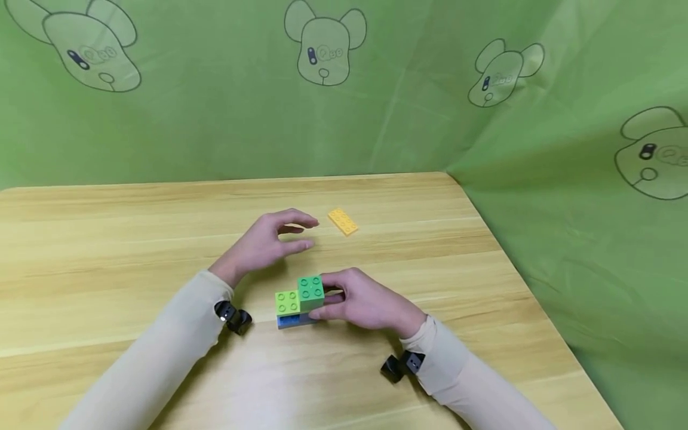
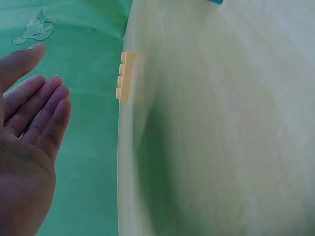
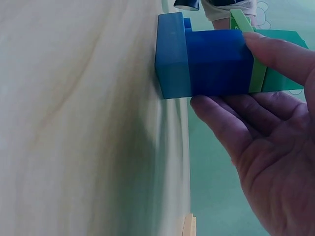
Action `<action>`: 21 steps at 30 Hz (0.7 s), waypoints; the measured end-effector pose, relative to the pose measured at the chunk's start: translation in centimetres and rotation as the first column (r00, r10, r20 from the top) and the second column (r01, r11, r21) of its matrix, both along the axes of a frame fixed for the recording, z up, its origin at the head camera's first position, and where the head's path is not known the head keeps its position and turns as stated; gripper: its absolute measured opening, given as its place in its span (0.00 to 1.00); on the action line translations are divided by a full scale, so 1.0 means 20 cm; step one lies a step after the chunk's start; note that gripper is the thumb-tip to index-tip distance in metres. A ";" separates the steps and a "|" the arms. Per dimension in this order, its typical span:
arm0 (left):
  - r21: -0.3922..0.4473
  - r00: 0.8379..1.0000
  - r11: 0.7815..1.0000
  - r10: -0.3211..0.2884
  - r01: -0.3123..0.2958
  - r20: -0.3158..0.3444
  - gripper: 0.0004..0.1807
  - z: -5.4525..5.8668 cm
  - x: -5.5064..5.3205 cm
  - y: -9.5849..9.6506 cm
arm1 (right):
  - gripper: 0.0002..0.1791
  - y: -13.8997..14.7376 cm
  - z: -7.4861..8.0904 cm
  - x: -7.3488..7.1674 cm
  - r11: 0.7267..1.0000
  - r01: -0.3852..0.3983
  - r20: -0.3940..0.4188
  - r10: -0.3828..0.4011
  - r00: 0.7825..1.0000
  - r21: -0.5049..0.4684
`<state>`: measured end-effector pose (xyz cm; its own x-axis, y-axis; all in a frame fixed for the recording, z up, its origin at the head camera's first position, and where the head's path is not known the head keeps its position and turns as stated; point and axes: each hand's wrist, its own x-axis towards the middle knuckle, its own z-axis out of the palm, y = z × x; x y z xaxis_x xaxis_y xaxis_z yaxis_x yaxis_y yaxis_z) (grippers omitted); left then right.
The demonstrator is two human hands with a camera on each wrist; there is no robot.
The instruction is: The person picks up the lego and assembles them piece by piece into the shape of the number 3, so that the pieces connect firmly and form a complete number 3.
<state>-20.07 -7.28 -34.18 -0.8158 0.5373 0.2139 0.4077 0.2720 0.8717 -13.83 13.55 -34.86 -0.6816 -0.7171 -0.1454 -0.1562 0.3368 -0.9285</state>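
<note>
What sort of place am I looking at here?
Perhaps a makeshift filming corner: green sheeting with cartoon animal heads hangs behind and to the right of a wood-grain table, and black devices, perhaps cameras, sit at both sleeve cuffs.

1 loose brick (image 1: 343, 221) lies on the table (image 1: 134, 257), behind (and right of) the block stack (image 1: 302, 300).

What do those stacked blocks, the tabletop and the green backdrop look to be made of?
Stacked blocks: likely hard plastic, smooth, with molded studs.
Tabletop: wood or wood-look laminate; pale grain streaks, soft sheen.
Green backdrop: slightly shiny, perhaps thin fabric or plastic sheeting, given its creases.
</note>
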 end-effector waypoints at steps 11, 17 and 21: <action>-0.071 0.999 0.997 0.032 -0.031 0.012 0.23 -0.09 -0.11 -0.01 | 0.16 0.00 -0.01 0.01 1.000 0.002 -0.004 -0.002 1.000 0.008; -0.160 0.999 0.986 0.052 -0.049 0.016 0.27 -0.09 -0.16 0.01 | 0.17 -0.01 0.00 0.00 1.000 0.000 0.001 0.000 1.000 0.022; -0.157 0.999 0.987 0.037 -0.032 0.027 0.29 -0.08 -0.19 0.02 | 0.17 -0.01 0.00 0.00 1.000 0.007 0.000 -0.007 1.000 0.027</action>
<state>-23.96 -6.82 -35.87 -0.8393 0.5334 0.1047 0.3701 0.4198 0.8287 -13.81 13.37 -34.81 -0.6864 -0.7082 -0.1652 -0.1535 0.3632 -0.9190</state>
